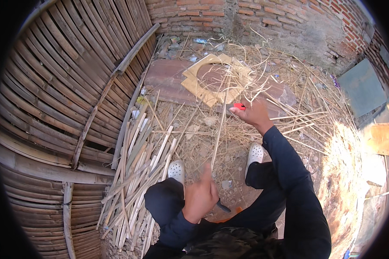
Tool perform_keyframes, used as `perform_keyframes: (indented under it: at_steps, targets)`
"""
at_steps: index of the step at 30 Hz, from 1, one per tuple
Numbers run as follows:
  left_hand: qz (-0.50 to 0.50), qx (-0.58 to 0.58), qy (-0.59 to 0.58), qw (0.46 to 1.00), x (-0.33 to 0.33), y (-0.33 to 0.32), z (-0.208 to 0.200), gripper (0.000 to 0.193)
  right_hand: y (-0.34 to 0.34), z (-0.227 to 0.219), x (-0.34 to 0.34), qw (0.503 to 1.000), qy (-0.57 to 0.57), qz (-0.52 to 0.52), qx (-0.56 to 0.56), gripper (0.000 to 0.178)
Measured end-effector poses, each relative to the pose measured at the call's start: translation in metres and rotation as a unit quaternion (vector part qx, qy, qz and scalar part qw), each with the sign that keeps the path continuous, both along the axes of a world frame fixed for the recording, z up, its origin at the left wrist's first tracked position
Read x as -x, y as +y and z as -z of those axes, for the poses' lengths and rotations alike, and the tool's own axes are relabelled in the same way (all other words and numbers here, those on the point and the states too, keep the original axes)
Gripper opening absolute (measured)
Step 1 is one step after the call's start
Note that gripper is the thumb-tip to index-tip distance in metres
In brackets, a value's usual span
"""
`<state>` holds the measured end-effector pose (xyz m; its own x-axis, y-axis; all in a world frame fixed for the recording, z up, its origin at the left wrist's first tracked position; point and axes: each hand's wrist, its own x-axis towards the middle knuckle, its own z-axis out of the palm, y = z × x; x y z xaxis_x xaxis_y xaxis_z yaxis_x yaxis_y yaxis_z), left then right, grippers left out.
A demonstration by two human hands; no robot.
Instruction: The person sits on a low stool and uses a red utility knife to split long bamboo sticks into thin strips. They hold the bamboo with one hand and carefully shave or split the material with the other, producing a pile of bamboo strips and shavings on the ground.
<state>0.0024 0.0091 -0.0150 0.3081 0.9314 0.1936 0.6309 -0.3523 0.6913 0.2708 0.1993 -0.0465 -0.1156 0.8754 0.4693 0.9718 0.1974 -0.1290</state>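
Observation:
A thin bamboo strip [221,129] runs upright between my hands, its upper part over the shavings. My left hand [201,194], low and close to my body, is closed round its near end, with the forefinger along it. My right hand [255,113], farther out, is closed on a small red-handled knife [239,106]; its dark blade lies against the strip, mostly hidden by the fingers. Curled bamboo shavings [257,84] bunch beyond the right hand. Beside my left hand a dark, flat tool end [223,207] sticks out; the rest of it is hidden.
Split bamboo sticks [138,172] lie heaped left of my feet. A square wooden frame with a round hole [199,88] rests on a reddish-brown board [164,82]. A bamboo slat wall [60,82] stands left, a brick wall [194,19] at the back. More thin sticks [298,116] lie right.

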Motion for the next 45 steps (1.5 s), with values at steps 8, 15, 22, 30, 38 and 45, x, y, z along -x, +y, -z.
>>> perform_keyframes:
  at_steps: [8, 15, 22, 30, 38, 45]
  targets:
    - [0.031, -0.029, 0.021, 0.999, -0.006, -0.006, 0.003, 0.055, 0.015, -0.001, -0.033, 0.993, 0.012, -0.019, -0.118, 0.067]
    - [0.054, -0.001, 0.027, 0.998, -0.009, -0.015, 0.003, 0.054, 0.028, -0.009, -0.052, 0.989, 0.001, 0.145, 0.018, 0.062]
    - [0.096, 0.015, 0.010, 0.995, -0.020, -0.012, 0.001, 0.053, 0.028, 0.007, -0.091, 0.976, 0.168, 0.140, 0.003, 0.051]
    - [0.097, 0.136, -0.246, 0.955, -0.014, 0.007, 0.039, 0.046, 0.012, -0.026, -0.034, 0.665, 0.645, 0.042, 0.376, 0.068]
    - [0.040, 0.314, -0.327, 0.890, -0.001, 0.011, 0.008, 0.044, -0.056, -0.035, 0.027, 0.969, 0.129, -0.145, 0.153, 0.068]
    - [0.017, 0.219, -0.235, 0.947, -0.003, 0.002, 0.016, 0.046, -0.073, -0.033, 0.053, 0.982, 0.045, -0.168, 0.069, 0.063]
